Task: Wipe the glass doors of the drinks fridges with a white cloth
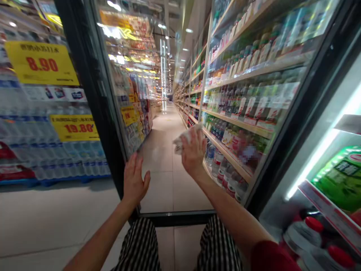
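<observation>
In front of me stands a glass door (158, 188) in a black frame. My right hand (194, 152) presses a crumpled whitish cloth (178, 145) against the glass near the middle of the pane. Its fingers point upward over the cloth, and part of the cloth is hidden under the palm. Lower and to the left, my left hand (134, 180) is open, with its thumb apart, at the left edge of the door by the black frame. Nothing is in it.
Stacked bottled water (64, 163) stands left behind yellow price signs (42, 63). At right, a lit cooler holds a green package (340, 180) and red-capped bottles (304, 235). Long shelves of drinks show in the glass. My knees in checked trousers (141, 244) are close below the door.
</observation>
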Motion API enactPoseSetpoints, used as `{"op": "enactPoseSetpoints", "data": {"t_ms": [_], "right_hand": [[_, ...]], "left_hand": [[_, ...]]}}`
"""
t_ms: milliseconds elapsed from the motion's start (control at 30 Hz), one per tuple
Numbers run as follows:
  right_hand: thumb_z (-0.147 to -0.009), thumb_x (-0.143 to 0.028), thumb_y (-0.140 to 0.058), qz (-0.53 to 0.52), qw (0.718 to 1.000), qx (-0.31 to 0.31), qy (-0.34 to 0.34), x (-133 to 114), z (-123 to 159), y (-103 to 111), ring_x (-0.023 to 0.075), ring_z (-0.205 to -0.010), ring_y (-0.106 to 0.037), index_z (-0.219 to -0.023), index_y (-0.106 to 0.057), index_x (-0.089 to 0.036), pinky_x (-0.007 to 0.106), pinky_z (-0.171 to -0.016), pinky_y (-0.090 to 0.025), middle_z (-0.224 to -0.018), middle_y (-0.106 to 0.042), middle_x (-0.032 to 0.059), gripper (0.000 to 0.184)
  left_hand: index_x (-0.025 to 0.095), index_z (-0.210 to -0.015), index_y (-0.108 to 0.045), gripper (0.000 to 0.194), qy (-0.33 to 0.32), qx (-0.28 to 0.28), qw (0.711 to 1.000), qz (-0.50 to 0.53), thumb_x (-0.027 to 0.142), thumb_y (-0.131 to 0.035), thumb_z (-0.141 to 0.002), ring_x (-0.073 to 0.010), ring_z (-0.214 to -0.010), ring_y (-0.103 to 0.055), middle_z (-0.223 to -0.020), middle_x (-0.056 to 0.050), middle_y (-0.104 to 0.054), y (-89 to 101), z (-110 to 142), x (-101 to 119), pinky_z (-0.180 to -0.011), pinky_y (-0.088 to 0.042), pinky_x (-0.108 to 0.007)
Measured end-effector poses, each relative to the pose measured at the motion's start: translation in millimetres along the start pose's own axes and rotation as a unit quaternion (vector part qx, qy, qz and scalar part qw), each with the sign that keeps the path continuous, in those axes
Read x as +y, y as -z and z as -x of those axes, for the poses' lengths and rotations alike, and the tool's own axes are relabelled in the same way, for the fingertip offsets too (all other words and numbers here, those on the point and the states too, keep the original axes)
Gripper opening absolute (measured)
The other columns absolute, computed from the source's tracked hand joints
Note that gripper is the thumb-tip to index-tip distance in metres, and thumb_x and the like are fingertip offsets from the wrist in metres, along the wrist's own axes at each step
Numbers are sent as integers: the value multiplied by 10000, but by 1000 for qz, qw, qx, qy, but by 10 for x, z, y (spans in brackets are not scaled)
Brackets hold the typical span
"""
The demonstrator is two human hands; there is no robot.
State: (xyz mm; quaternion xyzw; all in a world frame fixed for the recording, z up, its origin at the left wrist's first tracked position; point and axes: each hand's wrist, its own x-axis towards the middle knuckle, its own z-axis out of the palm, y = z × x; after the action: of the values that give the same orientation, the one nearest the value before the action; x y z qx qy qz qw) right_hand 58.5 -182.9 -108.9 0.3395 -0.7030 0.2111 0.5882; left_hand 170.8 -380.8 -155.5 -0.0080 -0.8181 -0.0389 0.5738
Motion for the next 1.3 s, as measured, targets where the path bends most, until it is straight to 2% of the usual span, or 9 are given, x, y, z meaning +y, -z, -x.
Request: {"op": "enactPoseSetpoints", "data": {"t_ms": [100, 167, 367, 500, 567, 767, 967, 1167, 1300], "right_hand": [[-889, -232, -410, -56, 959, -83, 264, -381, 265, -216, 168, -1374, -203, -1258, -484, -207, 374, -1139, -164, -1419, -397, 19, 378], [-912, -250, -365, -74, 929, -112, 344, -654, 300, -339, 121, -1341, -271, -1248, -487, -168, 307, -1127, -212, -1409, -413, 11, 367], [-930, -235, -320, -61, 980, -98, 163, -1058, -290, -423, 218, -1388, -143, -1309, -404, -188, 495, -1112, -170, -1482, -276, 24, 392], [-903, -234, -388, -84, 930, -118, 339, -974, -45, -425, 112, -1328, -302, -1195, -530, -218, 307, -1098, -292, -1376, -459, -25, 325], [-898, -227, -395, -83, 915, -127, 374, -899, -78, -423, 123, -1326, -310, -1192, -532, -229, 335, -1106, -288, -1367, -468, -31, 325], [-898, -205, -377, -46, 989, -79, 119, -820, -808, -315, 220, -1397, -111, -1296, -419, -241, 551, -1112, -80, -1483, -274, 14, 401], [-891, -223, -405, -68, 925, -118, 354, -487, -392, -216, 126, -1362, -235, -1229, -490, -267, 400, -1148, -148, -1407, -414, -36, 352], [-864, -211, -448, 31, 998, -15, 59, -131, -747, 73, 229, -1397, -116, -1267, -467, -273, 515, -1113, -85, -1442, -356, 41, 408], [-856, -203, -460, 37, 981, -48, 185, 113, -522, 223, 178, -1389, -145, -1209, -522, -284, 424, -1134, -73, -1383, -442, 8, 367]], "left_hand": [[156, -1389, -244, 631, 12, 6, 1000, 14, 197, -495, -812, -278, -1344, -243, -1452, -163, -254, 90, 54, -46, -1074, -271, -477], [175, -1389, -248, 623, 6, 11, 1000, 22, 181, -488, -814, -266, -1338, -260, -1448, -147, -267, 145, 97, -80, -1072, -284, -462], [196, -1391, -243, 605, 23, 37, 998, 34, 182, -462, -827, -256, -1336, -264, -1451, -135, -261, 267, 79, -142, -1079, -278, -456], [179, -1380, -258, 580, 28, 25, 999, 32, 200, -451, -834, -263, -1323, -292, -1437, -153, -279, 308, 33, -144, -1055, -313, -456], [171, -1376, -260, 577, 25, 23, 999, 30, 200, -454, -833, -264, -1323, -291, -1433, -160, -282, 321, 5, -136, -1052, -316, -454], [176, -1376, -251, 579, 49, 48, 997, 44, 198, -458, -835, -242, -1349, -234, -1450, -147, -249, 323, -158, -53, -1093, -249, -446], [177, -1375, -262, 583, 38, 68, 995, 55, 216, -472, -833, -247, -1346, -244, -1455, -138, -242, 283, -384, -10, -1092, -256, -443], [167, -1369, -277, 583, -18, 65, 997, 36, 241, -482, -828, -269, -1365, -188, -1467, -153, -217, 103, -757, 150, -1087, -239, -476], [173, -1361, -316, 550, -35, 57, 998, 5, 258, -467, -838, -272, -1369, -181, -1464, -149, -244, -56, -968, 309, -1088, -198, -498]]}}
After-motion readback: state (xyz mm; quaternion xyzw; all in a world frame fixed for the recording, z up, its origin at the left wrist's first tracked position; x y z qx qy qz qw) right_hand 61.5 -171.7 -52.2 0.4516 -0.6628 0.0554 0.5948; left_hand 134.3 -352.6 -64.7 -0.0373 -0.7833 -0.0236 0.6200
